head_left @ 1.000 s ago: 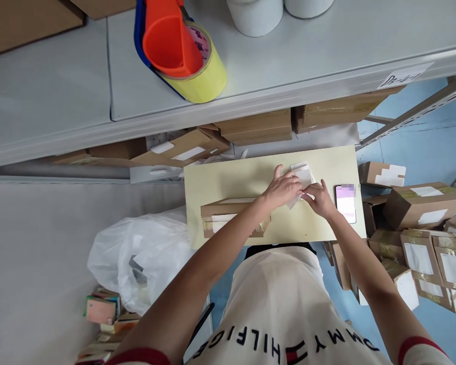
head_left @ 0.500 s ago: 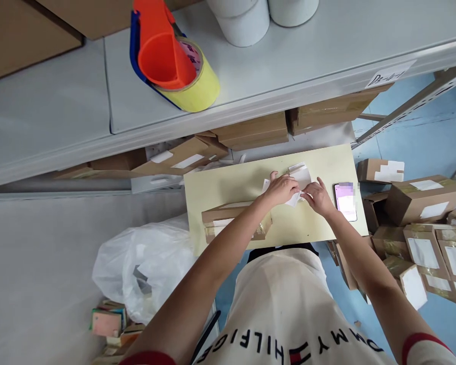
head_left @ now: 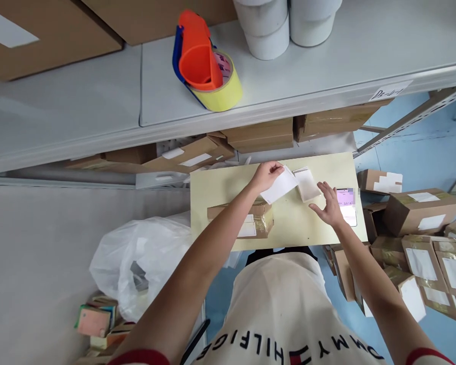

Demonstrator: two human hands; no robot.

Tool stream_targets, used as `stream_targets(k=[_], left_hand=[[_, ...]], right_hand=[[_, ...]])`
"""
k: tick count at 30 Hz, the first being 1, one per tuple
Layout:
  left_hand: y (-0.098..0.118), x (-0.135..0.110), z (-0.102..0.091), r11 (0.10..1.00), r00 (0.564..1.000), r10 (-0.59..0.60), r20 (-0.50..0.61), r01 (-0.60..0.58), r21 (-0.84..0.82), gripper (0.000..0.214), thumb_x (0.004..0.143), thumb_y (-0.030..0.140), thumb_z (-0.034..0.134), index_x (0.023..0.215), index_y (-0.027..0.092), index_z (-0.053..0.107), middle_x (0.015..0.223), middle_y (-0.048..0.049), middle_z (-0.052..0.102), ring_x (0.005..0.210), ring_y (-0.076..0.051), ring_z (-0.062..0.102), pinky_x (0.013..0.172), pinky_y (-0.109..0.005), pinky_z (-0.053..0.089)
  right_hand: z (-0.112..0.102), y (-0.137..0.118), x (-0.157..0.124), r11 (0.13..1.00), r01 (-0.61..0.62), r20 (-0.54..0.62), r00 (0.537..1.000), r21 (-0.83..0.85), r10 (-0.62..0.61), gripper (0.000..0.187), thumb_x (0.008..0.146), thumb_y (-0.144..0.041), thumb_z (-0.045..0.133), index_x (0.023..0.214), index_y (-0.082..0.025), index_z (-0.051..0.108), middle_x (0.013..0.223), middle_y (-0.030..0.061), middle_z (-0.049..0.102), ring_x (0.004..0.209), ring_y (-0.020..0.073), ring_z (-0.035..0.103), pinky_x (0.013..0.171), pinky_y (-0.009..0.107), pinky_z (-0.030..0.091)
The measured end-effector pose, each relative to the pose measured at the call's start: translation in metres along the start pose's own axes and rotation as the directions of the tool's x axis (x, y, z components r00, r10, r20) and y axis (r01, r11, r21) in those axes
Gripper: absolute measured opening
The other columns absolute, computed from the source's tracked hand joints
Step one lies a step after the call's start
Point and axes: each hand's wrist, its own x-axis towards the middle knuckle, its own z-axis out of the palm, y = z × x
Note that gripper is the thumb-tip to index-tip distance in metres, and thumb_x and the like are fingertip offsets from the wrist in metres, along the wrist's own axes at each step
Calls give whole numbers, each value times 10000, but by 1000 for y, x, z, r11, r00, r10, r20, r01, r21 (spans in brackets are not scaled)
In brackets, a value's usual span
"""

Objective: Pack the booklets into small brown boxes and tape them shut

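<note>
My left hand (head_left: 268, 175) pinches a white paper label (head_left: 279, 186) by its upper edge, over the pale yellow table (head_left: 289, 228). Just right of that label lies a small stack of white labels (head_left: 307, 184). My right hand (head_left: 329, 204) is open beside the stack, fingers spread and nothing in them. A phone (head_left: 347, 207) with a lit pink and white screen rests right of my right hand. To the left, partly hidden under my left forearm, a taped cardboard box (head_left: 264, 221) sits on the table.
Above the table runs a grey shelf (head_left: 327, 71) bearing a yellow tape roll (head_left: 228, 94) on a red and blue dispenser, and white tubs (head_left: 268, 33). Cardboard boxes (head_left: 421, 210) are piled on the right. A translucent plastic bag (head_left: 137, 253) stands on the left.
My hands, close together over the paper before, have moved apart. The label has gone left and up with my left hand, now lying flatter in view. My right hand has opened and shifted right.
</note>
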Motion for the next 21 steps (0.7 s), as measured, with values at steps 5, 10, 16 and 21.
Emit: stream_targets(k=[5,10,16,21], left_hand=[[26,-48,5,948,1000,-29,-3,27,-318,253,765,377,702,851,142,669,801,-22,679,712,-133,603,672,-252,469],[24,-121,-13,889,993,-49,112,94,-449,540,622,321,844,1093,148,644,888,-49,691,752,-143,652,691,-259,505],[-6,-197,-24,873,998,29,-49,-49,-485,328,655,397,804,821,158,653,779,-27,694,682,-129,640,706,-272,523],[-12,-246,-45,806,987,162,-12,-139,-576,381,647,456,808,855,165,677,801,-40,720,730,-157,664,709,-291,537]], right_hand=[[11,-78,16,864,-94,-64,988,495,144,838,745,-559,709,1430,-252,337,1143,111,652,968,247,657,847,439,547],[19,-121,-3,721,-165,-170,914,673,368,640,782,-439,684,1329,-263,402,807,-10,645,725,169,640,664,313,541],[38,-178,-59,994,30,-540,841,107,33,665,788,-417,692,1356,-229,403,1235,155,567,1181,297,551,937,497,477],[72,-242,-101,899,324,-340,844,-293,-415,165,906,-266,588,1068,-252,615,1107,90,689,1077,237,634,997,457,416]])
